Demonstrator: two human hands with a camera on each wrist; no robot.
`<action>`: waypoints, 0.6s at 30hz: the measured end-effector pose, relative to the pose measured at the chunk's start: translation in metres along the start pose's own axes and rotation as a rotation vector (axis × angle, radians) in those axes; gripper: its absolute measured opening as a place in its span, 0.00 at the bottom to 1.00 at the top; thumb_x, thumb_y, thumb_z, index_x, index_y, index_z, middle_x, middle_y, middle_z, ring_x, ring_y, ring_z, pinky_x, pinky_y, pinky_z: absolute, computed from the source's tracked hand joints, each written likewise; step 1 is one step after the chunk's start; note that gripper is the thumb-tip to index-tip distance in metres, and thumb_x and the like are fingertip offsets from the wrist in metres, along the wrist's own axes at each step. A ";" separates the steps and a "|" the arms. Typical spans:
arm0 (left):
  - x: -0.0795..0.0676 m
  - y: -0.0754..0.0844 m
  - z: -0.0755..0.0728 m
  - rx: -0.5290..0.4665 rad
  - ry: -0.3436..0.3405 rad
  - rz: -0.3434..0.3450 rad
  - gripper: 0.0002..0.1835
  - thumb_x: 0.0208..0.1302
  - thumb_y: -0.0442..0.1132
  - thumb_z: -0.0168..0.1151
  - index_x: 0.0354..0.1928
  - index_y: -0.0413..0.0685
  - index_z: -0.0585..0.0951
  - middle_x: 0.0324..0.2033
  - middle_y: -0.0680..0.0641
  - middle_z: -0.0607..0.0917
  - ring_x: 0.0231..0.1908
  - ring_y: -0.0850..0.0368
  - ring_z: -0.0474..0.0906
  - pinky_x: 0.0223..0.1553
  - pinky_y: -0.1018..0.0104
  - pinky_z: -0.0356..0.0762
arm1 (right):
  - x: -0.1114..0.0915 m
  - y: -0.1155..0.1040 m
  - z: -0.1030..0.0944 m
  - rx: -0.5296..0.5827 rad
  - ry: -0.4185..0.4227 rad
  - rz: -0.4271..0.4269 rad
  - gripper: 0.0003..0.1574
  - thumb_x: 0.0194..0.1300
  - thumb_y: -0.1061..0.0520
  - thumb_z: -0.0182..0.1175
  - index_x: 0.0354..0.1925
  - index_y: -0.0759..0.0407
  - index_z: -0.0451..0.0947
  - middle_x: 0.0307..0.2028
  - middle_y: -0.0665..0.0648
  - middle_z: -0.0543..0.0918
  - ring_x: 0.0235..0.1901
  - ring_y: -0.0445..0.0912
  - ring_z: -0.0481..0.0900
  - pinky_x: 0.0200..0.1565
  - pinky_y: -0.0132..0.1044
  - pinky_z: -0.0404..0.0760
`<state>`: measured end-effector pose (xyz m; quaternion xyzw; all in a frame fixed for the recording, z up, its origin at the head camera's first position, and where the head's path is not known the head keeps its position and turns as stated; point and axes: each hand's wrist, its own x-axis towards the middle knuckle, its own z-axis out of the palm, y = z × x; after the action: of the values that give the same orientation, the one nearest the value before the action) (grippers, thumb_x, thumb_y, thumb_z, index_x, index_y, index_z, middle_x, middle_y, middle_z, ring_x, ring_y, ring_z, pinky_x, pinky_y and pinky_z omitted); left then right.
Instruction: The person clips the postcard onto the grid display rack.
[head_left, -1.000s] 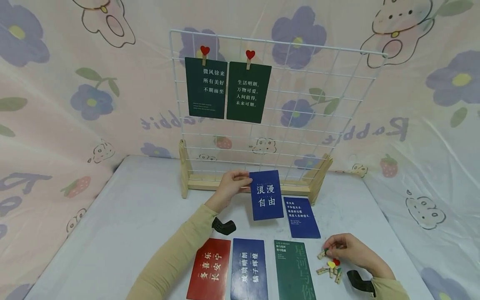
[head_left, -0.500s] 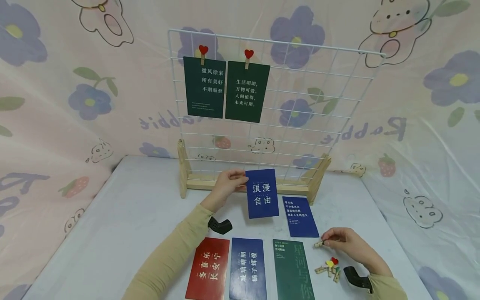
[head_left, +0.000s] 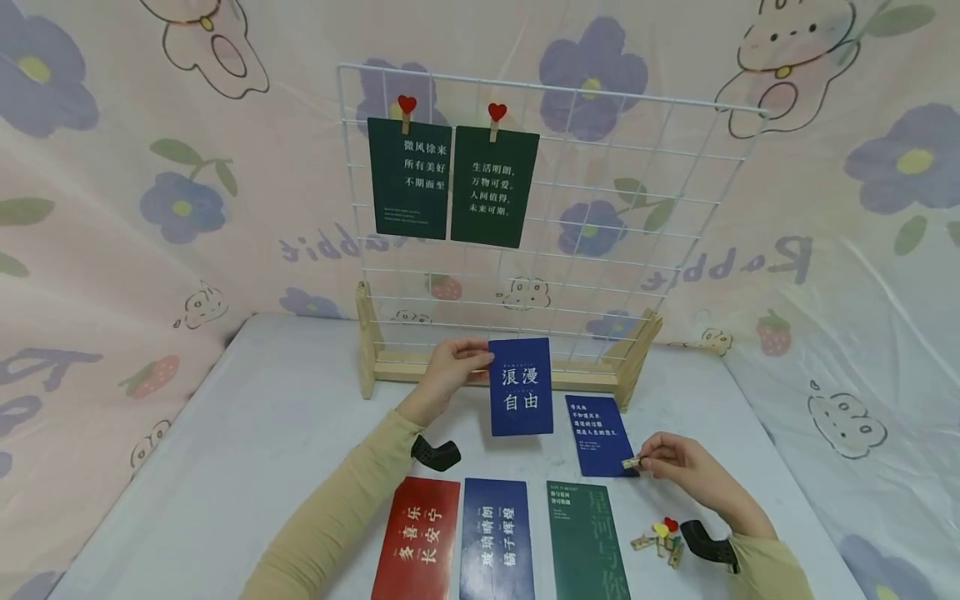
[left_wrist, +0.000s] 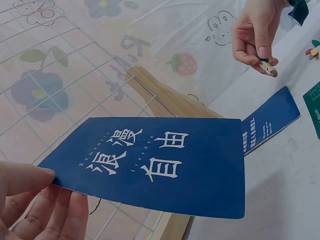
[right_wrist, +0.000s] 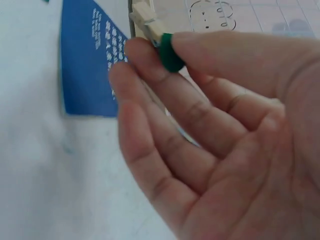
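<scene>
Clip travel noted: your right hand (head_left: 678, 467) has lifted the wooden clip (head_left: 631, 462) off the bench (head_left: 247, 433), pinched between thumb and fingers. Your left hand (head_left: 450, 371) keeps pinching the blue card (head_left: 521, 387) upright before the wire grid (head_left: 600, 208).

A white wire grid (head_left: 600, 208) on a wooden stand (head_left: 405, 367) is set at the table's (head_left: 247, 433) far edge. Two dark green cards (head_left: 408, 177) are clipped to it by heart pegs (head_left: 407, 107). Red (head_left: 417, 537), blue (head_left: 497, 537) and green (head_left: 588, 542) cards are laid along the near edge; spare pegs (head_left: 660, 537) are heaped beside them.
</scene>
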<state>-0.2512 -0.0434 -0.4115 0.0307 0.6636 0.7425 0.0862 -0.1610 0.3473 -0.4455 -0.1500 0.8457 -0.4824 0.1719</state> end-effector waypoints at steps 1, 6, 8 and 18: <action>-0.001 0.000 0.000 0.003 -0.002 0.004 0.14 0.64 0.32 0.62 0.51 0.37 0.79 0.40 0.41 0.83 0.37 0.53 0.82 0.46 0.56 0.81 | 0.001 -0.002 0.000 -0.006 0.006 -0.002 0.14 0.70 0.60 0.55 0.46 0.72 0.71 0.40 0.66 0.81 0.40 0.54 0.82 0.39 0.41 0.82; -0.002 0.003 0.002 0.017 -0.006 0.026 0.14 0.64 0.32 0.62 0.51 0.37 0.79 0.40 0.41 0.83 0.38 0.54 0.82 0.49 0.53 0.79 | 0.007 -0.014 -0.002 -0.025 0.037 -0.031 0.15 0.71 0.58 0.54 0.46 0.73 0.70 0.40 0.66 0.82 0.42 0.55 0.82 0.40 0.41 0.82; -0.003 0.004 0.004 0.018 -0.010 0.031 0.14 0.64 0.32 0.62 0.51 0.36 0.79 0.41 0.41 0.83 0.38 0.54 0.82 0.49 0.52 0.79 | 0.010 -0.020 -0.002 -0.028 0.056 -0.049 0.16 0.72 0.58 0.53 0.47 0.73 0.70 0.40 0.67 0.82 0.40 0.53 0.82 0.39 0.40 0.81; -0.005 0.007 0.008 0.045 -0.010 0.050 0.14 0.64 0.33 0.62 0.50 0.37 0.79 0.39 0.42 0.82 0.38 0.54 0.82 0.43 0.63 0.82 | 0.023 -0.045 0.003 -0.032 0.155 -0.157 0.14 0.73 0.60 0.51 0.48 0.73 0.71 0.37 0.66 0.82 0.36 0.47 0.82 0.36 0.35 0.81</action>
<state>-0.2455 -0.0366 -0.4036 0.0526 0.6788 0.7291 0.0701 -0.1764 0.3129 -0.4113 -0.1808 0.8497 -0.4911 0.0650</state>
